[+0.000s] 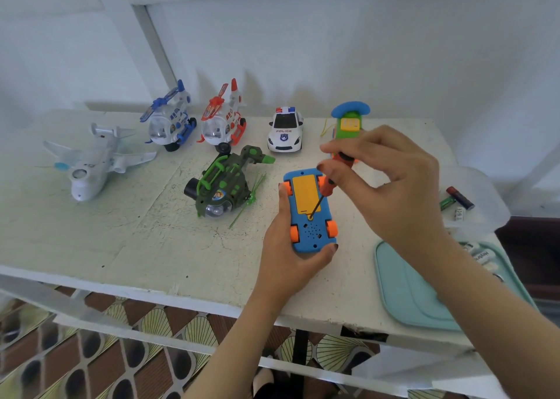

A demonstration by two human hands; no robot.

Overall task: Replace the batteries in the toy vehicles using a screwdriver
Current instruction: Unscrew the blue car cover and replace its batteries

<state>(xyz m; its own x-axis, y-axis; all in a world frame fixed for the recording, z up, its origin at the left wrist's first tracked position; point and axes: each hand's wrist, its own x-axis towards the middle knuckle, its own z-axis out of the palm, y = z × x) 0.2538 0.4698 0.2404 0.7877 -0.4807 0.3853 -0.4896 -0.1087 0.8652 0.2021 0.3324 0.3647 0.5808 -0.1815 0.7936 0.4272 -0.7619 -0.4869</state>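
Observation:
A blue toy car (312, 232) with orange wheels lies upside down on the white table (121, 232), its yellow battery cover (304, 194) facing up. My left hand (285, 247) grips the car from the left and near end. My right hand (391, 186) pinches the orange handle of a screwdriver (325, 188), whose tip sits on the screw at the near end of the yellow cover.
Behind stand a white plane (91, 165), a blue helicopter (168, 120), a red helicopter (222, 120), a green helicopter (224, 183), a police car (285, 130) and a green-blue toy (348, 123). At right, a clear container holds batteries (457, 198); a teal tray (409, 295) holds more.

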